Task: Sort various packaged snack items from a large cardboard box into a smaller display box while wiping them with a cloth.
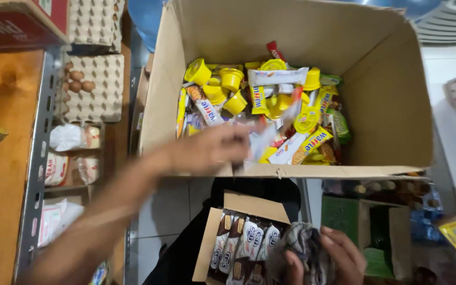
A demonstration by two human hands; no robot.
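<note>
Reaching over the near rim of the big cardboard box (381, 105), the left hand (207, 150) is motion-blurred; its fingers (241, 141) look loosely curled around a pale snack packet (264, 138), though the smear makes the grip hard to tell. That box holds yellow jelly cups (230, 79) and yellow-and-white wafer packets (312, 141) heaped together. Lower down, the right hand (325, 258) has its fingers (296, 266) closed around a crumpled grey cloth (304, 243), pressed against the small open carton (249, 206), which carries a row of brown-and-white biscuit packs (241, 243). Left of the big box, egg trays (98, 84) sit on a metal shelf (40, 158)
</note>
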